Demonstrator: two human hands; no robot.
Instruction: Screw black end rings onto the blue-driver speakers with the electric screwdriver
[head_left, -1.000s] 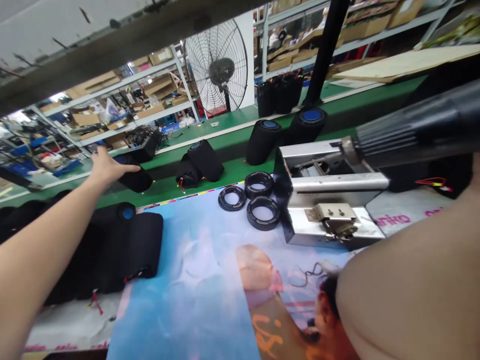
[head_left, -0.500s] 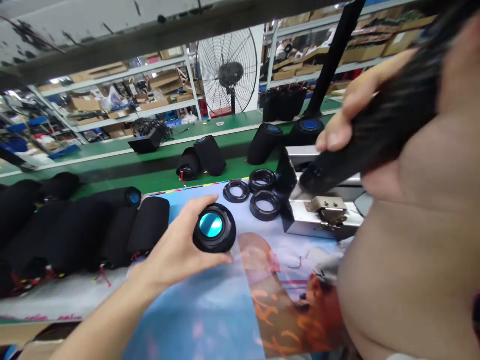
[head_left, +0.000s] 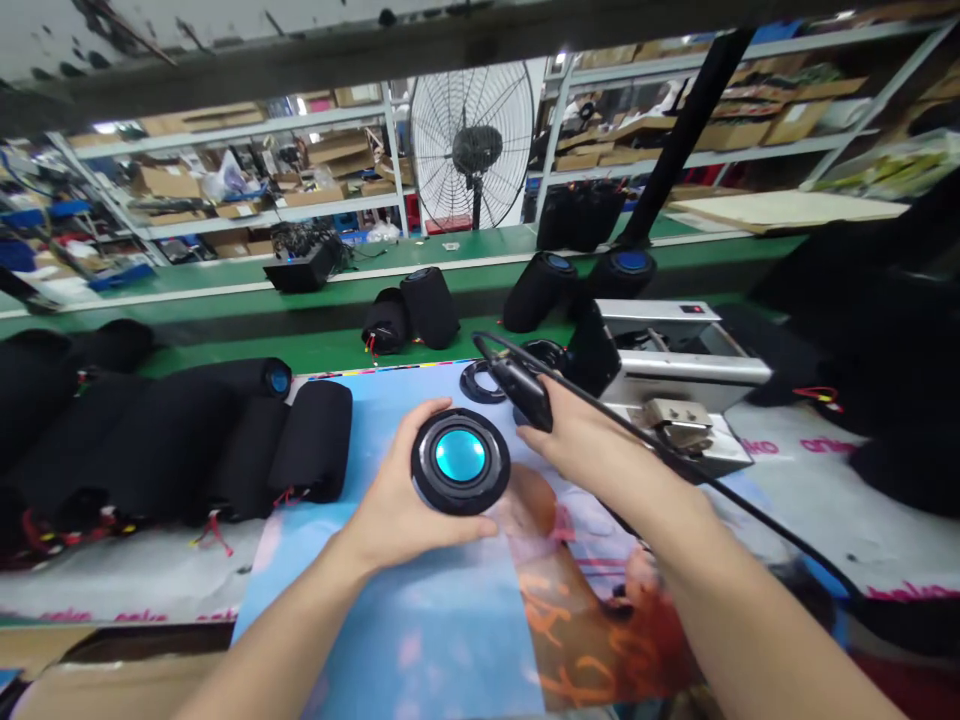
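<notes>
While both hands work over the poster, the entries run as follows:

Left hand point(head_left: 401, 505): closed round the speaker point(head_left: 460, 460), thumb along its near side, fingers curled over its far left rim

Speaker: black cylinder stood on end at the middle of the poster point(head_left: 420, 630), blue cap facing up toward the camera; long axis roughly vertical, running away from the lens

Right hand point(head_left: 581, 435): closed on a black tool point(head_left: 525, 390), held at 2 o'clock from the speaker, just beside its rim

Tool: dark handle pointing toward 11 o'clock, with a black cable point(head_left: 750, 505) trailing off toward 4 o'clock across the bench

Key relation: speaker lies at 9 o'clock from the right hand and at 1 o'clock from the left; the left hand touches it, the right is near but apart, so the left is the nearer

Rings point(head_left: 480, 380): black rings flat on the poster at 12 o'clock from the speaker, partly hidden behind the tool

Metal fixture point(head_left: 675, 370): steel block at 2 o'clock, beyond the right hand

Sleeves point(head_left: 311, 440): black fabric cylinders lying on their sides at 9 o'clock, red wires at their ends

Far speakers point(head_left: 427, 305): more black cylinders on the green belt point(head_left: 337, 345) at 12 o'clock

Fan point(head_left: 472, 150): wire-caged, upright behind the belt
</notes>
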